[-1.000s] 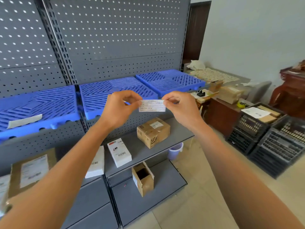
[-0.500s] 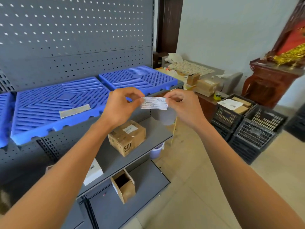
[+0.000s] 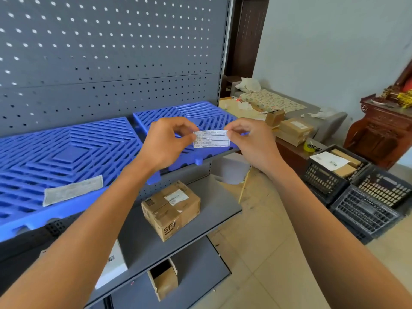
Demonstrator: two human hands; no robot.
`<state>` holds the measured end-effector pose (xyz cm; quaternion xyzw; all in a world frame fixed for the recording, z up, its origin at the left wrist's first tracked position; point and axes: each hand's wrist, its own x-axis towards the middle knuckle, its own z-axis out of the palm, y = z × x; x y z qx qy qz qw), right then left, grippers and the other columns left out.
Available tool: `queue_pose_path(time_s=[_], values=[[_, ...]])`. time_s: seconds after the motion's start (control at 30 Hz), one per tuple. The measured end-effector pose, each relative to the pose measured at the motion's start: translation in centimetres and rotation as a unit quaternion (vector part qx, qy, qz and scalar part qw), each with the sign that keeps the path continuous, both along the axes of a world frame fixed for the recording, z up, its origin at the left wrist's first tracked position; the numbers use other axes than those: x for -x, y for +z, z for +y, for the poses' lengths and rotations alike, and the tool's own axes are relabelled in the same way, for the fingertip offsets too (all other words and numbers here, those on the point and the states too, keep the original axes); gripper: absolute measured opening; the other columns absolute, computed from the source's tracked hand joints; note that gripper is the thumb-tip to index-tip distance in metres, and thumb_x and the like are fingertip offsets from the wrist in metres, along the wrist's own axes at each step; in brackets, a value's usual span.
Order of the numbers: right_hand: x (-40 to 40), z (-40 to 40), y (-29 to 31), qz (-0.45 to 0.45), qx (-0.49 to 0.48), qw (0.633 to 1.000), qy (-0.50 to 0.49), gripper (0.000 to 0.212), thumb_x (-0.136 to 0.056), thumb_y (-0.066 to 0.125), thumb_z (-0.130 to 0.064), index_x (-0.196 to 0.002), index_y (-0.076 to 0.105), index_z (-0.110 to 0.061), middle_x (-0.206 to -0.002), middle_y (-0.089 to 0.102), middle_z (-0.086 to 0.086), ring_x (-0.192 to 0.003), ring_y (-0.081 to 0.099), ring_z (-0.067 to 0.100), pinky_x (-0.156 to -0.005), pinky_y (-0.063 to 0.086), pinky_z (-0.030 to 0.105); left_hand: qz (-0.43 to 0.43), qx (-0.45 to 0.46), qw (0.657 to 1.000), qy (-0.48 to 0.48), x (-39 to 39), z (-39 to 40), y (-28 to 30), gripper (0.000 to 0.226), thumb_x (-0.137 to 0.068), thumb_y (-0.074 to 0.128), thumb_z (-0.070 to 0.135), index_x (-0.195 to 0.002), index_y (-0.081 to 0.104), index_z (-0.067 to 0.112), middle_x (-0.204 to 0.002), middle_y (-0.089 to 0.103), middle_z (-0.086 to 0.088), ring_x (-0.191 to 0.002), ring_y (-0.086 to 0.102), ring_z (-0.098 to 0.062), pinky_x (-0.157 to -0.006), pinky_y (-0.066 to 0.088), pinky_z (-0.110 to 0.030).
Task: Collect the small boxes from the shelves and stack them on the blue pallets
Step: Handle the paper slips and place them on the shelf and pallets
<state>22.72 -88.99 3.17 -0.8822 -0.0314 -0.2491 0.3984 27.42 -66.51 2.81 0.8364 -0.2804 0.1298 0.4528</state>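
Observation:
Both hands pinch a small white printed label (image 3: 211, 139) at chest height, my left hand (image 3: 166, 142) on its left edge and my right hand (image 3: 249, 139) on its right edge. Behind them two blue pallets (image 3: 62, 157) (image 3: 200, 114) lie on the upper grey shelf. A brown taped cardboard box (image 3: 171, 209) sits on the middle shelf (image 3: 214, 204) below. An open small brown box (image 3: 163, 278) stands on the bottom shelf, and a white box (image 3: 113, 266) is partly hidden by my left forearm.
A grey paper strip (image 3: 72, 192) lies on the left pallet. Black plastic crates (image 3: 356, 192) holding boxes and paper stand on the floor at right. A low table with brown boxes (image 3: 294, 130), a sofa and a carved wooden cabinet (image 3: 383, 134) line the wall.
The view has swung right and closer to the shelf's right end. Both hands still hold the label the same way between them.

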Motion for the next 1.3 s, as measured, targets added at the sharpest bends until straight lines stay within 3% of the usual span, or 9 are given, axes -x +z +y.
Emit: queue_pose_path(time_s=[0.17,0.37,0.53,0.67,0.8,1.13,1.3], values=[[-3.5,-1.0,-0.2,-0.010,0.010,0.999,0.036,0.013,-0.092,0.066,-0.008,-0.098,0.075,-0.014,-0.087,0.070,-0.013,-0.081,0.062,-0.011,-0.071,0.041,0.002,0.015,-0.020,0.999,0.022,-2.0,-0.3,0.0,0.012,-0.092,0.072,0.017,-0.102,0.072,0.024,-0.085,0.073,0.013,-0.083,0.066,0.001,-0.074,0.051,-0.017],[-7.4,-2.4,-0.6,-0.008,0.020,0.997,0.080,0.013,-0.092,0.067,-0.009,-0.100,0.076,-0.014,-0.086,0.070,-0.013,-0.080,0.061,-0.012,-0.069,0.041,0.002,0.019,-0.042,0.997,0.065,-3.5,-1.5,-0.1,0.014,-0.093,0.072,0.018,-0.103,0.072,0.027,-0.085,0.073,0.014,-0.082,0.064,0.006,-0.068,0.046,-0.009],[-9.7,-4.0,-0.7,-0.007,0.026,0.990,0.136,0.011,-0.092,0.067,-0.008,-0.097,0.075,-0.014,-0.086,0.072,-0.010,-0.078,0.061,-0.013,-0.068,0.042,0.004,0.034,-0.055,0.991,0.121,-3.7,-3.3,0.3,0.014,-0.093,0.071,0.018,-0.100,0.072,0.030,-0.086,0.073,0.016,-0.081,0.067,0.000,-0.067,0.055,-0.025],[-10.8,-5.3,-1.0,0.009,0.040,0.983,0.176,0.011,-0.093,0.066,-0.012,-0.095,0.075,-0.019,-0.083,0.069,-0.017,-0.081,0.062,-0.011,-0.067,0.044,0.005,0.047,-0.052,0.984,0.166,-3.3,-4.7,0.1,0.011,-0.093,0.071,0.015,-0.101,0.075,0.022,-0.087,0.074,0.009,-0.071,0.062,0.011,-0.061,0.049,-0.009],[-11.5,-6.4,-1.6,0.020,0.029,0.976,0.217,0.012,-0.092,0.067,-0.013,-0.096,0.075,-0.021,-0.082,0.069,-0.019,-0.080,0.062,-0.010,-0.066,0.041,0.004,0.060,-0.051,0.976,0.201,-2.4,-5.6,-0.7,0.012,-0.091,0.073,0.016,-0.101,0.077,0.023,-0.083,0.074,0.011,-0.081,0.067,0.004,-0.076,0.049,-0.009],[-12.0,-7.0,-2.9,0.039,0.029,0.966,0.255,0.011,-0.093,0.066,-0.012,-0.098,0.075,-0.017,-0.082,0.069,-0.016,-0.077,0.060,-0.013,-0.066,0.042,0.004,0.060,-0.064,0.961,0.263,-1.3,-7.1,-1.4,0.012,-0.090,0.073,0.012,-0.100,0.077,0.018,-0.082,0.074,0.006,-0.066,0.061,0.013,-0.065,0.044,-0.002],[-11.6,-7.0,-3.3,0.033,0.062,0.966,0.249,0.013,-0.092,0.068,-0.015,-0.101,0.074,-0.022,-0.083,0.070,-0.015,-0.081,0.064,0.000,-0.072,0.048,0.012,0.052,-0.086,0.959,0.267,-1.3,-7.1,-1.9,0.013,-0.088,0.074,0.012,-0.096,0.078,0.021,-0.081,0.073,0.013,-0.075,0.065,0.009,-0.070,0.047,-0.004]])
